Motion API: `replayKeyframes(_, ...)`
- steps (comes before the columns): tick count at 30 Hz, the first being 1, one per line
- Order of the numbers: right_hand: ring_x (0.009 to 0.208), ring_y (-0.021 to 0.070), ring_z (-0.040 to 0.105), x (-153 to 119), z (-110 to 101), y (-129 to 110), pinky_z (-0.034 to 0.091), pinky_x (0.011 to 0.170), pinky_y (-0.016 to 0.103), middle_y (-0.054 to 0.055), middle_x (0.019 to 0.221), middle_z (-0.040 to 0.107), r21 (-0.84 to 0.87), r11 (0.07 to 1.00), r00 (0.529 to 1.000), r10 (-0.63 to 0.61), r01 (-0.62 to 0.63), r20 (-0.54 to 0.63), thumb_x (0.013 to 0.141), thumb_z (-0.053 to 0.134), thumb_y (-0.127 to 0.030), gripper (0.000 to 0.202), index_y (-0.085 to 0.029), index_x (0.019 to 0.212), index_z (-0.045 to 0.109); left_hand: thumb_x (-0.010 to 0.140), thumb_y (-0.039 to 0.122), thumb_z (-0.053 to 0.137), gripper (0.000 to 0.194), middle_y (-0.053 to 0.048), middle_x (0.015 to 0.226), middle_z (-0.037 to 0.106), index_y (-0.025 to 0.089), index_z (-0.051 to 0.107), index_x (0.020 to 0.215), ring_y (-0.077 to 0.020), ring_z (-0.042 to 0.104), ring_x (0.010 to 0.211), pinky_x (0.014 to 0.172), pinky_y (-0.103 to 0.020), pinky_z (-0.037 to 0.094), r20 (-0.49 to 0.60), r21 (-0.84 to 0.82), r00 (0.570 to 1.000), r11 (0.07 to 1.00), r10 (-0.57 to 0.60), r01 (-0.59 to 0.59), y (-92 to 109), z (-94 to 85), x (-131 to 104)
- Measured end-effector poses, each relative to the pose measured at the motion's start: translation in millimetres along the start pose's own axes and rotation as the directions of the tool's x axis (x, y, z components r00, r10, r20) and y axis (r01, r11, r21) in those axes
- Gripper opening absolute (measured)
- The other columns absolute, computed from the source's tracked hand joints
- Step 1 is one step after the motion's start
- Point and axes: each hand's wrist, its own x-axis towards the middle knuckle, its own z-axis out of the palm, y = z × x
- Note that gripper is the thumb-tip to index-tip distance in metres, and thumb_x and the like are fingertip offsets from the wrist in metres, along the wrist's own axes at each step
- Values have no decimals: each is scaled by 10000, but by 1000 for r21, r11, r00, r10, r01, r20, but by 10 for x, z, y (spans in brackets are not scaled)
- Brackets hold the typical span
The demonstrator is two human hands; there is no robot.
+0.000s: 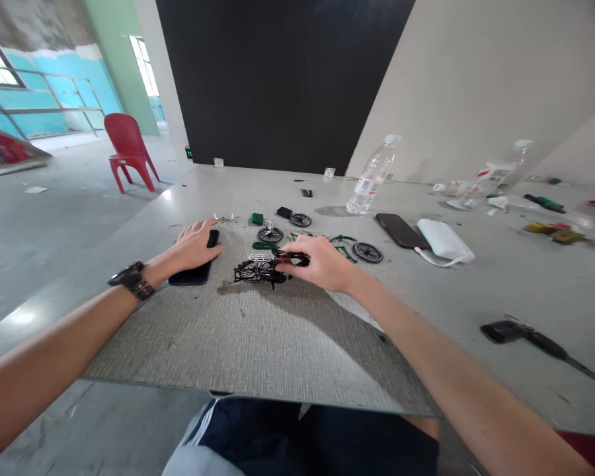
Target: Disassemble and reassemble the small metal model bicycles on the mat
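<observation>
My right hand [315, 262] has its fingers closed on the black model bicycle [258, 271], which stands on the grey table [238, 344]. My left hand [196, 246] lies with fingers spread over a dark phone [191, 274] to the left of the bicycle. Behind the bicycle are a small wheel [270, 235] with a silver part on it, another wheel [300, 219], a green block [256, 218] and a flat green piece [265, 246]. Right of my right hand lie a third wheel [367, 252] and a thin green frame part [344, 238].
A clear bottle [369, 182] stands at the back, with another bottle [490, 178] farther right. A dark phone [395, 231], a white power bank [445, 240] and a black key fob [502, 331] lie on the right. A red chair [127, 142] stands beyond the table.
</observation>
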Motion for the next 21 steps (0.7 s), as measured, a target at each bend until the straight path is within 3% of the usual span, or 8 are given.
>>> replayKeyframes(3, 822, 217, 626, 1, 2, -22, 416, 767, 360, 59, 902, 753, 15, 1000, 1000, 13, -13, 4, 952, 665, -476, 264, -226, 949, 749, 833, 407, 601, 623, -256, 1381, 575, 140, 492, 1385, -433, 537, 1269, 1052, -596, 433, -4, -23, 1000, 1000, -3, 3, -47, 77, 21)
replayKeyframes(8, 835, 219, 633, -5, 8, -33, 421, 777, 362, 58, 903, 753, 11, 1000, 1000, 19, -18, -9, 949, 667, -452, 238, -229, 944, 751, 824, 384, 613, 545, -240, 1281, 612, 143, 506, 1300, -412, 553, 1215, 1025, -575, 450, -65, -3, 998, 1000, -26, 26, 66, 84, 20)
replayKeyframes(15, 805, 204, 643, -14, 5, -32, 432, 751, 345, 45, 895, 752, 23, 1000, 1000, 15, -15, -14, 941, 680, -440, 221, -234, 954, 757, 825, 366, 599, 417, -198, 1175, 626, 177, 509, 1186, -380, 570, 1127, 990, -559, 457, -56, 21, 998, 1000, -17, 18, 106, 101, 33)
replayKeyframes(21, 836, 211, 649, -16, -3, -45, 443, 772, 352, 49, 924, 757, 28, 999, 1000, 27, -27, -9, 946, 672, -419, 208, -235, 976, 765, 806, 337, 609, 431, -181, 1231, 620, 204, 500, 1202, -368, 569, 1165, 1008, -560, 455, -82, -14, 996, 1000, -15, 14, 81, 122, 52)
